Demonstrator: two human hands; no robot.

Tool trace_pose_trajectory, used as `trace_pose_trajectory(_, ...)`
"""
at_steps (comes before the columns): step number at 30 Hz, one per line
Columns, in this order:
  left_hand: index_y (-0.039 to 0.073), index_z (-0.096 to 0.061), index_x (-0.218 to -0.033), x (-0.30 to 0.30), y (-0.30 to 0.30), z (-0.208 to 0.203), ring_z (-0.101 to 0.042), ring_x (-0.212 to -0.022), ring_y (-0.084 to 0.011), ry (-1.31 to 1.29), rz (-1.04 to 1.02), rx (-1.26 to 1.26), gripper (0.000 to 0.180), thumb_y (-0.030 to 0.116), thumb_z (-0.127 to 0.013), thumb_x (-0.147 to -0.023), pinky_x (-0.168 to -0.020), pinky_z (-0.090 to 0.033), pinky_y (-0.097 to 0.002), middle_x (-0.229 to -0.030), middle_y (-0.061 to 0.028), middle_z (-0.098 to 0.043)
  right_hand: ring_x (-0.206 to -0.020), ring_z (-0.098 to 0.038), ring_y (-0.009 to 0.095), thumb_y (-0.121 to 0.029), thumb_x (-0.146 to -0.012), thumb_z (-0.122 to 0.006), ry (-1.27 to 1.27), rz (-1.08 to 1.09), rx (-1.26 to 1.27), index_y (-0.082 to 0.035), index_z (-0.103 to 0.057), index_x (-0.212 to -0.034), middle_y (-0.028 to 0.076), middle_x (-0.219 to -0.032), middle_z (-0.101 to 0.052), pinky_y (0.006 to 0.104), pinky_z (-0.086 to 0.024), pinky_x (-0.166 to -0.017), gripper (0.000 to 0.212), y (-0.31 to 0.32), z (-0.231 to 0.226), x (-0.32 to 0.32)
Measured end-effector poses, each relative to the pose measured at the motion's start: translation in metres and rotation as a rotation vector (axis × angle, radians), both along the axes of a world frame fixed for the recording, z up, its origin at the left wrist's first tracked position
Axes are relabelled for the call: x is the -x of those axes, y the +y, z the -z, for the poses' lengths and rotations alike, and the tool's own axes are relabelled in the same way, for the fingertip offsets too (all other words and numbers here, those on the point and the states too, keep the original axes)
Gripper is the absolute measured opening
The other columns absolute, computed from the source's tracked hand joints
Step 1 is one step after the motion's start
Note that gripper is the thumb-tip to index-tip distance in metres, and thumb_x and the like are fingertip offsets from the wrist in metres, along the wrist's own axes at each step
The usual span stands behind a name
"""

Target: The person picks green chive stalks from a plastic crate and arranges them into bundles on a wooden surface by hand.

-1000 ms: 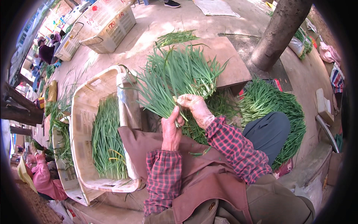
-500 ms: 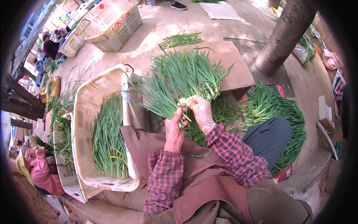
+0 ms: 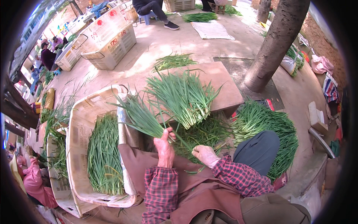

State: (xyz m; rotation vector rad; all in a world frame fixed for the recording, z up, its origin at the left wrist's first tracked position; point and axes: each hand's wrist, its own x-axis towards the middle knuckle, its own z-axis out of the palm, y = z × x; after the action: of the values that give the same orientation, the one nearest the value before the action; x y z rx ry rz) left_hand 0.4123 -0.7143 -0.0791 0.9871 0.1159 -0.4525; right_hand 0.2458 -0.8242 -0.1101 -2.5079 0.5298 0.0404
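Observation:
My left hand (image 3: 165,148) is closed round the stem ends of a bunch of garlic chives (image 3: 141,115), whose leaves fan up and left towards the crate. Lower and to the right, my right hand (image 3: 206,154) is pinched on the end of a thin chive leaf (image 3: 183,141) that stretches towards the left hand. That hand looks thinly gloved. Beyond both hands, a larger heap of chives (image 3: 182,96) lies on a low wooden board (image 3: 228,83), stem ends facing me. Loose chive scraps (image 3: 201,135) lie below the board's near edge.
At my left stands a white plastic crate (image 3: 77,143) holding chives. A big chive pile (image 3: 285,128) spreads beside my right knee. A tree trunk (image 3: 274,48) rises behind the board. Stacked crates (image 3: 112,50) stand far left, and a person in pink (image 3: 36,183) sits left.
My hands have come apart: the right has dropped down and towards me, drawing a leaf. The left has shifted slightly lower and left with its bunch, now separate from the heap. The view has tilted up.

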Motion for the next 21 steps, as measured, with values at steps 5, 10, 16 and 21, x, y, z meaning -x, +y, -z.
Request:
trace_pose_trajectory(5,-0.001,-0.058,-0.109,-0.003,0.005,0.008,-0.052,-0.059,-0.0101,0.119,0.104,-0.040,0.015,0.005,-0.062,-0.096,-0.051,-0.043,-0.0230,-0.078,-0.0044,-0.061,-0.070,-0.059,0.026,-0.029,-0.092,-0.063,-0.493,0.078,0.493,-0.002,-0.063,-0.113,0.008,-0.080,-0.060,0.0420,-0.048,-0.065,0.034,-0.010,-0.028,-0.048)
trace_pose_trajectory(10,-0.001,-0.059,-0.113,-0.004,0.003,0.018,-0.046,-0.062,-0.0084,0.173,0.090,0.033,0.019,0.008,-0.064,-0.097,-0.049,-0.037,-0.0224,-0.082,-0.0004,-0.054,-0.069,-0.065,0.025,-0.024,-0.085,-0.066,-0.264,0.085,0.630,-0.005,-0.069,-0.095,0.008,-0.074,-0.064,0.0382,-0.051,-0.061,0.022,-0.029,-0.049,-0.116)
trace_pose_trajectory(16,0.004,-0.058,-0.102,-0.003,-0.002,0.007,-0.040,-0.056,-0.0065,0.166,0.063,0.077,0.015,0.013,-0.068,-0.095,-0.046,-0.032,-0.0226,-0.076,0.0019,-0.050,-0.069,-0.069,0.035,-0.022,-0.082,-0.067,-0.138,0.215,0.503,-0.010,-0.066,-0.069,0.012,-0.065,-0.065,0.0471,-0.054,-0.063,0.018,-0.046,0.005,-0.135)
trace_pose_trajectory(21,0.009,-0.053,-0.088,-0.002,0.001,0.002,-0.038,-0.053,-0.0059,0.143,0.023,0.127,0.020,0.016,-0.070,-0.094,-0.045,-0.030,-0.0229,-0.072,0.0026,-0.049,-0.076,-0.068,0.037,-0.026,-0.086,-0.063,-0.263,0.254,0.244,-0.009,-0.070,-0.076,0.016,-0.075,-0.069,0.0481,-0.054,-0.068,0.021,-0.068,-0.049,-0.117)
